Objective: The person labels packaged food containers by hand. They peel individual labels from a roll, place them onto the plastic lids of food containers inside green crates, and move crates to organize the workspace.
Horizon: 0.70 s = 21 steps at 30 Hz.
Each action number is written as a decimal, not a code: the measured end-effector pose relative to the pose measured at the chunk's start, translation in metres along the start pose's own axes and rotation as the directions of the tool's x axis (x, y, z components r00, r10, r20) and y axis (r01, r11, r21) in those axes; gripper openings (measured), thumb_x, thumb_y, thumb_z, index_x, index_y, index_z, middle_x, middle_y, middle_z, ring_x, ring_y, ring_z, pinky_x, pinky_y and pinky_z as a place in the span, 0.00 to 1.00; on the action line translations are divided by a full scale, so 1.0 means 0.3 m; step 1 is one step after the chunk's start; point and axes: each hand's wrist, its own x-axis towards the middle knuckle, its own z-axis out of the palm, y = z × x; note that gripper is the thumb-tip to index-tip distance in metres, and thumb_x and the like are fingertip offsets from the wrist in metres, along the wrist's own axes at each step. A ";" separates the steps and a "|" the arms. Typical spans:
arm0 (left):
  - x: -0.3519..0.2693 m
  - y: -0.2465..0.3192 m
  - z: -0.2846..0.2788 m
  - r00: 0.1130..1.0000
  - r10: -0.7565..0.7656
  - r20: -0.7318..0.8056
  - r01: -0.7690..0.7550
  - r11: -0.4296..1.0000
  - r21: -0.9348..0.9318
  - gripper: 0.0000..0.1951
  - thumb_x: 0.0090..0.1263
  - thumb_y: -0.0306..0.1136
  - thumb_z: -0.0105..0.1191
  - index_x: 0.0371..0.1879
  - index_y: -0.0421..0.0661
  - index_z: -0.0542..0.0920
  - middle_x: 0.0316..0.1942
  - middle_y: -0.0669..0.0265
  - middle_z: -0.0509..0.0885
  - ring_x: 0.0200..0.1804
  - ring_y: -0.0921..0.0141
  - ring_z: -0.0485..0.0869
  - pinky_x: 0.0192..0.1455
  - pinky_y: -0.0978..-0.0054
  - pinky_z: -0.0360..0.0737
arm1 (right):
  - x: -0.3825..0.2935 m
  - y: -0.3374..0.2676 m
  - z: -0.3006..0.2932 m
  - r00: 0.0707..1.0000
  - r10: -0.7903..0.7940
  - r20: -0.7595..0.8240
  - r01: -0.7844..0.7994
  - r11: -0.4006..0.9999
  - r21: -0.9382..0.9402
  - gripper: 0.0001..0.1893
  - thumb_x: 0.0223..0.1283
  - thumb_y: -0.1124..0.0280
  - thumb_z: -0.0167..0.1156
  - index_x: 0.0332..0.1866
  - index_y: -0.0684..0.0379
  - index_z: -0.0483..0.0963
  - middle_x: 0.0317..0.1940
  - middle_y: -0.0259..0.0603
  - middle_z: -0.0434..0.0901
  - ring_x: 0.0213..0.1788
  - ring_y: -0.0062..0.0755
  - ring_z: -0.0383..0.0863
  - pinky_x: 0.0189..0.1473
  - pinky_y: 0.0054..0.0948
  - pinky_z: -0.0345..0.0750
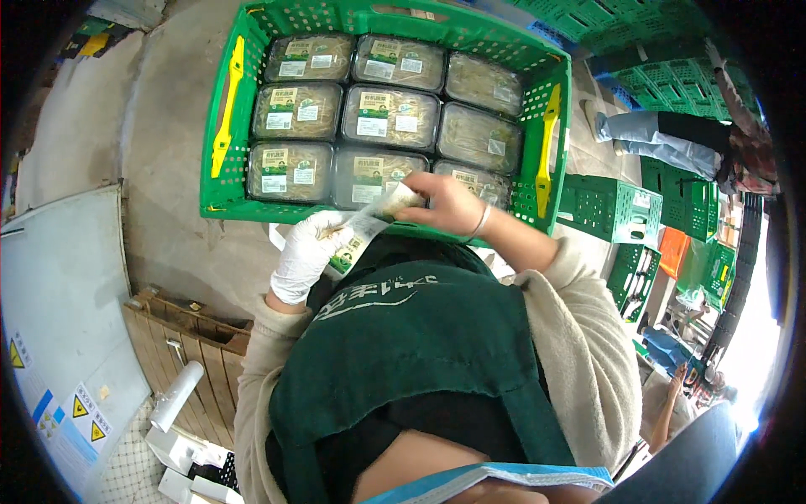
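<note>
My left hand, in a white glove, grips a strip of printed labels at the crate's near edge. Bare and slightly blurred, my right hand pinches the strip's upper end above the front row of trays. Inside the green plastic crate, black plastic trays with clear covers lie in three rows, holding pale, thin-stranded food. The front middle tray is partly behind the strip. Most trays bear a large label and a small one; the back right tray and middle right tray show only a small sticker.
Yellow handles mark the crate's ends. At the left stand a pale panel with warning signs, a wooden slatted box and a roll of clear film. Green crates and a person are on the right.
</note>
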 end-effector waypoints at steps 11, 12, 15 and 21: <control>-0.009 0.057 0.065 0.998 0.068 0.005 -0.064 0.905 0.421 0.10 0.56 0.32 0.57 0.27 0.37 0.76 0.21 0.65 0.77 0.23 0.74 0.73 0.26 0.77 0.70 | 0.065 0.094 -0.223 0.896 0.107 -0.431 -0.284 0.884 -0.371 0.08 0.47 0.66 0.58 0.27 0.60 0.75 0.25 0.44 0.78 0.28 0.40 0.78 0.31 0.32 0.75; -0.015 0.024 0.046 0.998 0.058 -0.022 -0.050 0.958 0.282 0.09 0.56 0.31 0.57 0.27 0.37 0.76 0.21 0.64 0.78 0.23 0.74 0.74 0.26 0.77 0.70 | 0.071 0.180 -0.320 0.907 0.173 -0.384 -0.359 0.795 -0.490 0.12 0.47 0.64 0.57 0.34 0.60 0.73 0.29 0.45 0.78 0.32 0.44 0.78 0.34 0.36 0.74; -0.026 0.018 -0.004 0.999 0.026 -0.046 -0.019 0.987 0.160 0.08 0.57 0.29 0.54 0.28 0.36 0.76 0.24 0.62 0.79 0.26 0.75 0.76 0.28 0.79 0.72 | 0.075 0.477 -0.363 0.874 0.452 -0.181 -0.422 0.518 -0.744 0.21 0.51 0.60 0.54 0.49 0.58 0.63 0.44 0.51 0.72 0.48 0.47 0.72 0.46 0.39 0.72; -0.051 0.001 -0.015 0.994 -0.067 -0.088 0.065 0.997 -0.028 0.10 0.60 0.26 0.50 0.39 0.36 0.74 0.30 0.65 0.79 0.32 0.77 0.77 0.34 0.81 0.73 | 0.090 0.514 -0.244 0.810 0.441 -0.386 -0.552 0.354 -0.755 0.34 0.48 0.55 0.57 0.61 0.55 0.55 0.50 0.52 0.68 0.51 0.47 0.70 0.50 0.40 0.70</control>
